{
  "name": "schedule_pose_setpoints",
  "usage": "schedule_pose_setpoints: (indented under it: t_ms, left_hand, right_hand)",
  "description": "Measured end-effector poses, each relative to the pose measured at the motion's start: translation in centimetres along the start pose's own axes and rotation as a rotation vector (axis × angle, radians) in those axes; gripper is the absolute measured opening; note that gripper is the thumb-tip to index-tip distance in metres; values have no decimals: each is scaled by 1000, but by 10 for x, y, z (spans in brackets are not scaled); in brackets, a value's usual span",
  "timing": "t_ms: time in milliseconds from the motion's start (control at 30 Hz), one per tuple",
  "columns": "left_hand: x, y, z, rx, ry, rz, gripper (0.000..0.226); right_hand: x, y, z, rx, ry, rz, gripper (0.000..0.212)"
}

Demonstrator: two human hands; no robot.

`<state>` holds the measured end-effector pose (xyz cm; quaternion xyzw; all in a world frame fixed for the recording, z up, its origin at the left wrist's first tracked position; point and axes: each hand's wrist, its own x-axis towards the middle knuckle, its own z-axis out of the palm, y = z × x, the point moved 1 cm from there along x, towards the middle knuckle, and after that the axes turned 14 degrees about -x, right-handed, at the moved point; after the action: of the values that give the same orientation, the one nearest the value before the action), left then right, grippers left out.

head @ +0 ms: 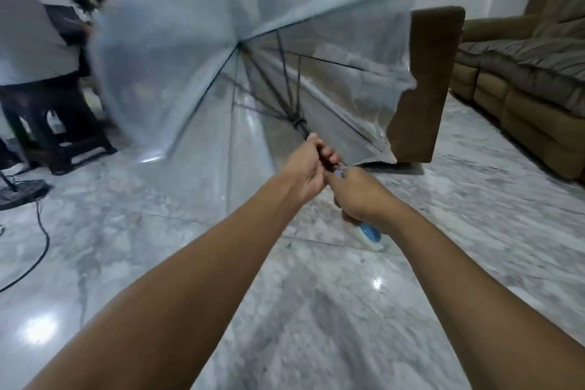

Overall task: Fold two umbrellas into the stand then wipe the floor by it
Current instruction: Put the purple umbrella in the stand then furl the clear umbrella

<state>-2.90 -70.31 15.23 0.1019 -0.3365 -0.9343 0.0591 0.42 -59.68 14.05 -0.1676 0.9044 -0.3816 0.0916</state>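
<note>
Left hand is gripping the dark shaft just below the runner, fingers wrapped closed around it. Right hand is clamping the blue handle, just behind the left hand; the two hands are nearly touching. Umbrella is pointing away from the body, its clear canopy spread open and motion-blurred, ribs fanning from the hub. Lower canopy edge is hanging close to the marble floor. Brown sofa arm is standing just behind the canopy. Second person is standing far left.
</note>
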Motion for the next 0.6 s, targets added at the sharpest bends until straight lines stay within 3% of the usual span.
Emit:
schedule_pose_setpoints:
  t_ms: [267, 433, 600]
  left_hand:
    - [-14, -5, 18, 93, -46, -9, 37]
    - [-18, -1, 8, 112, -46, -77, 51]
    - [-16, 12, 5, 83, -57, -82, 21]
  right_hand:
    - [-6, 14, -13, 135, 74, -80, 37]
    - [-10, 17, -7, 96, 61, -45, 39]
    - [-11, 14, -10, 99, 2, -23, 38]
